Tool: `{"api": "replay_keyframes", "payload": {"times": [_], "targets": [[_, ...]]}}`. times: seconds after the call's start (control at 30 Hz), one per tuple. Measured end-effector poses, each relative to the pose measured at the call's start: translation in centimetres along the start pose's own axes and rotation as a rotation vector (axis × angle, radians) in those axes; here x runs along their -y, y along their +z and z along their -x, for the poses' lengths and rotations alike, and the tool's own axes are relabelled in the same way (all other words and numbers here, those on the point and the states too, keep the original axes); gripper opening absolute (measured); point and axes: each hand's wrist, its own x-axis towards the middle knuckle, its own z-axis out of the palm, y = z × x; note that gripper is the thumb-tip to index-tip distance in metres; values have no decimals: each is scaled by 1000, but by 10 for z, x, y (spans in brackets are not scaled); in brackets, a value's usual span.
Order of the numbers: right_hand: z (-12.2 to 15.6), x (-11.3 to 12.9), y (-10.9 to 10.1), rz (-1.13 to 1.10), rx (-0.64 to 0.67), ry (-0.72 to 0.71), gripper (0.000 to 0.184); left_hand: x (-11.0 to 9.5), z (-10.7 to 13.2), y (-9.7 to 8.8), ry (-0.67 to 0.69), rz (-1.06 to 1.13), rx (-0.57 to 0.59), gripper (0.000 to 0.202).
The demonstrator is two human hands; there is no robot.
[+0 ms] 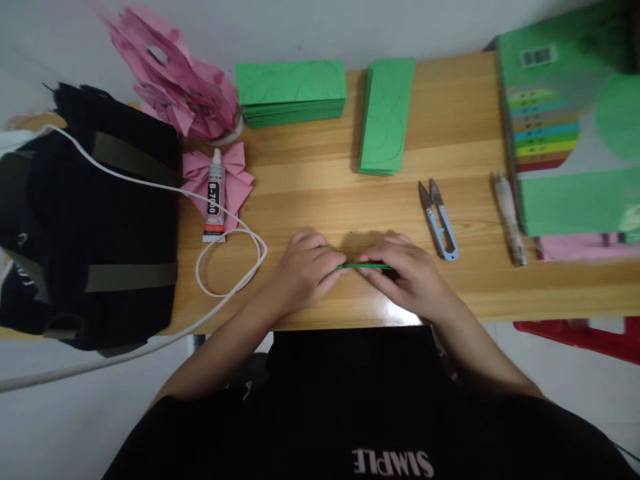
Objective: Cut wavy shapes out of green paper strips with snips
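Note:
Between my two hands, close to the table's front edge, is a thin green paper piece (367, 265) seen edge-on. My left hand (311, 267) is closed on its left end, thumb and fingers pinched together. My right hand (403, 270) grips the other end, its fingers curled over the paper and partly hiding it. Thread snips (440, 223) with light blue handles lie to the right of my right hand. Farther back stand two stacks of folded green paper with pencilled curves, a wide stack (293, 93) and a narrow stack (386, 117).
A black bag (120, 233) fills the left side. Near it, a glue tube (215, 197) lies on a pink paper bow (237, 170), beside a white cable (230, 293). Pink folded paper (185, 87) stands behind. On the right are a pen (509, 217) and a green paper pack (570, 193).

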Motion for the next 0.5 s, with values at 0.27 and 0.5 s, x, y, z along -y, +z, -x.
{"api": "replay_keyframes", "payload": {"times": [0.27, 0.5], "targets": [[1, -1, -3, -91, -27, -51, 15, -2, -3, -3, -71, 249, -103, 6], [1, 1, -5, -179, -59, -23, 18, -8, -4, -12, -186, 519, -121, 7]]}}
